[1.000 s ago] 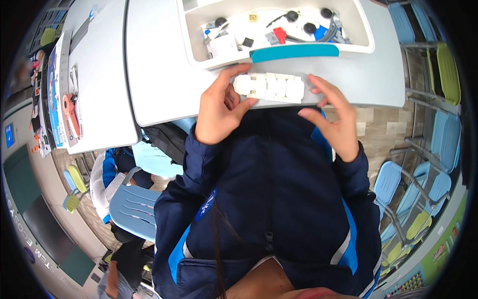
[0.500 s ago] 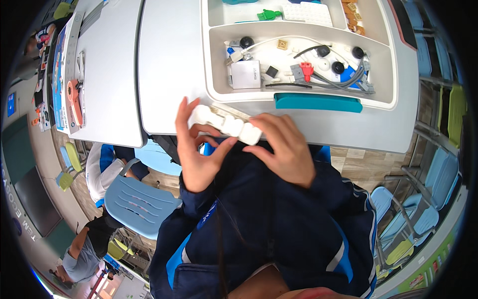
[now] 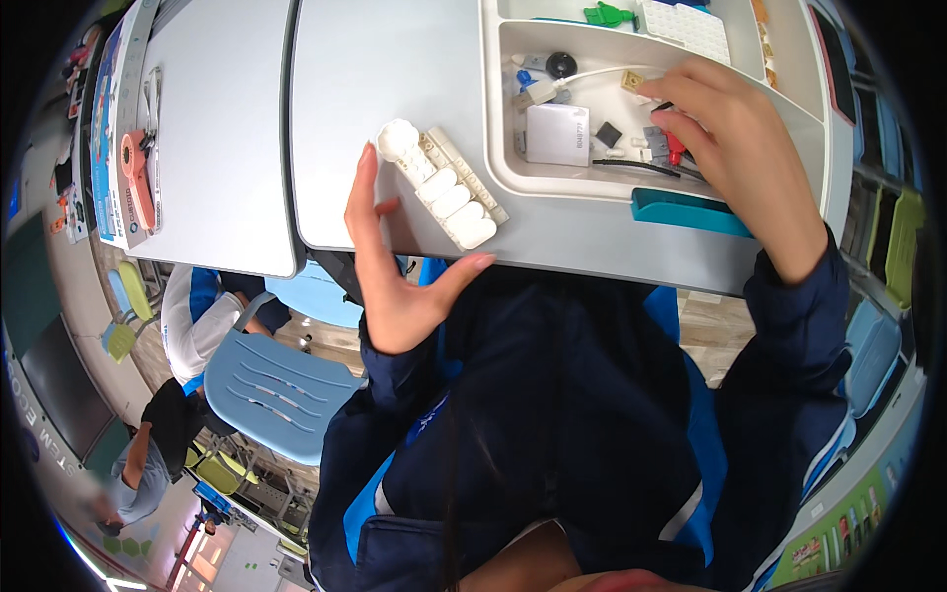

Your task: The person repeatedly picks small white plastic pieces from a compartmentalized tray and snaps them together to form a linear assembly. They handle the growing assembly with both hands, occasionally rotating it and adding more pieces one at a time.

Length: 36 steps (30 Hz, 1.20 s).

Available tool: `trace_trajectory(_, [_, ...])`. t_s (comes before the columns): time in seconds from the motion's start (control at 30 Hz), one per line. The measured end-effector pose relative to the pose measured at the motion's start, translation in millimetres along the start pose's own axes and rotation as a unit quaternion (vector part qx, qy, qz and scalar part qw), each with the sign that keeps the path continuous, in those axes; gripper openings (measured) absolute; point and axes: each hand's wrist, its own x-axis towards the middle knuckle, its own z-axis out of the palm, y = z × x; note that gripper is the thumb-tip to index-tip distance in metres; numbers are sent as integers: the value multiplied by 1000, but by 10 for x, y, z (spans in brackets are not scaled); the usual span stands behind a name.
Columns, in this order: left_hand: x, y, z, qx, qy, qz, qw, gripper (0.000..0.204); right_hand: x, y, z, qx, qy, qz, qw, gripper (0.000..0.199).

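Resting at the desk's (image 3: 247, 148) near edge, white brick assembly (image 3: 441, 184) is lying beside the open, empty left hand (image 3: 395, 266). Right hand (image 3: 735, 148) is reaching into the parts tray (image 3: 552, 192), fingers curling over small pieces; whether they are gripping anything, cannot tell, so building looks unfinished.

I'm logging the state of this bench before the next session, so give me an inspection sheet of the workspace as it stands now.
Surface: pale grey table, another table butted against its left side.
Job's things: white brick assembly lies on the table near its front edge; white parts tray with a teal handle.
Clutter: tray holds a white square block, a black wheel, a tan piece, a green piece; a flat box with an orange tool on the left table.
Hands: left hand open beside the assembly; right hand reaches into the tray, grasp hidden.
Cables: black cable and white cable in the tray.
Surroundings: blue chair, people seated at lower left.
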Motion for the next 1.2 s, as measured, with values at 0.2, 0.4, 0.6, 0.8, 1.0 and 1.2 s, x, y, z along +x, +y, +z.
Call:
trace_trajectory(0.2, [95,-73,113,46,-2,13,999,130,87,133,183,-43,-51,-19,998,16])
trace_trajectory(0.4, [128,-130,52,34,-17,53,998,124,21,159,-16,2,-80,33,996,15])
trace_trajectory(0.6, [135,-210,19,45,-38,106,993,127,-568,-941,-248,231,119,78,962,22])
trace_trajectory(0.8, [110,-276,34,58,-42,123,990,132,-654,-1170,755,353,108,100,924,23])
trace_trajectory(1.0, [115,-270,31,67,-38,142,987,131,-520,-1209,1165,324,207,100,918,21])
trace_trajectory(1.2, [99,-213,26,80,-39,139,986,130,-511,-1257,1206,307,198,116,923,22])
